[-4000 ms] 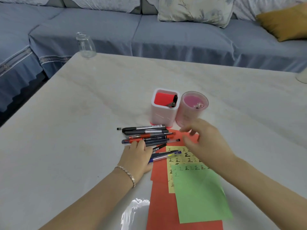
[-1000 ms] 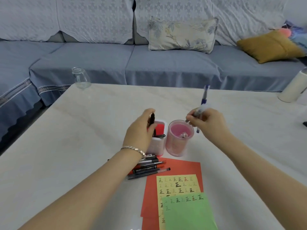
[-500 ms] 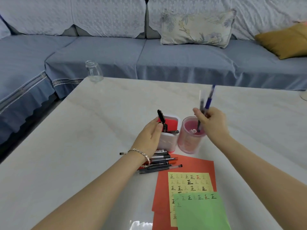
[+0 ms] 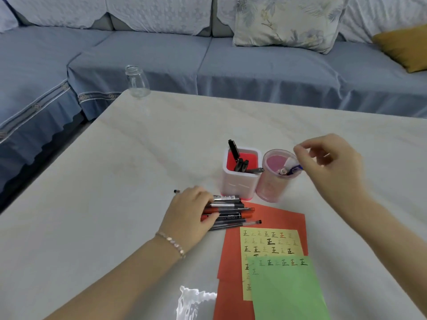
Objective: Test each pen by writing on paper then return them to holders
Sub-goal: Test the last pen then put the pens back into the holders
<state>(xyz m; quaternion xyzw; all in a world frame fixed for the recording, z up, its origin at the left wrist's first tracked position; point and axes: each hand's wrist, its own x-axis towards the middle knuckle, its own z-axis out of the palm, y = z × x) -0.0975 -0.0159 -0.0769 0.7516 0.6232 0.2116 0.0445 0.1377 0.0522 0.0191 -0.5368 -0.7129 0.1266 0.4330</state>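
Observation:
A white square holder [image 4: 239, 185] with a red inside holds several black pens [image 4: 240, 161]. Beside it on the right stands a round pink holder [image 4: 272, 188] with a blue pen [image 4: 292, 169] leaning in it. My right hand [image 4: 328, 162] hovers just right of the pink holder's rim, fingers loosely curled and holding nothing. My left hand [image 4: 189, 215] rests flat on a pile of pens [image 4: 231, 213] lying on the table in front of the holders, fingers touching them. Yellow paper [image 4: 270, 244] and green paper [image 4: 288, 292] with written marks lie on red paper [image 4: 233, 257].
The pale marble table [image 4: 115, 204] carries a clear glass jar [image 4: 136, 81] at its far left corner. A blue sofa [image 4: 254, 63] with a patterned pillow [image 4: 286, 21] and a mustard cushion [image 4: 406, 47] runs behind the table.
My left hand let go of the black pen in the white holder and dropped onto the pile of pens. My right hand released the blue pen into the pink holder.

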